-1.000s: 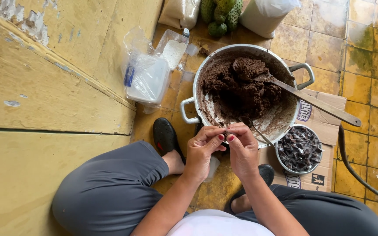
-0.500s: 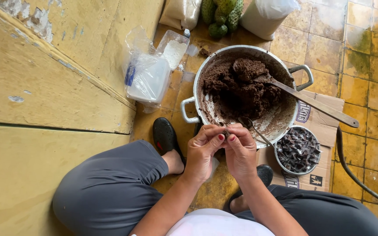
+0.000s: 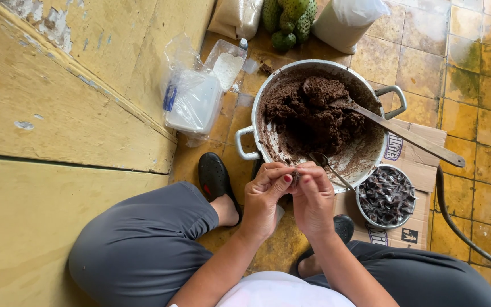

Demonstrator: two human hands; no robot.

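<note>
My left hand and my right hand meet in front of me, fingertips pinched together on a small brown lump that is mostly hidden by my fingers. Just beyond them stands a large metal pot with two handles, holding dark brown paste. A long wooden spoon rests in the paste, handle pointing right. A small metal spoon leans inside the pot's near wall. To the right a small metal bowl holds several dark wrapped pieces.
The pot and bowl sit on flattened cardboard over a yellow tiled floor. A clear plastic bag with containers lies left of the pot, below a yellow step. Sacks and green fruit are at the back. A hose curves at right.
My hands have stayed together at the pot's near rim, with the fingers working the small lump. The view has shifted slightly.
</note>
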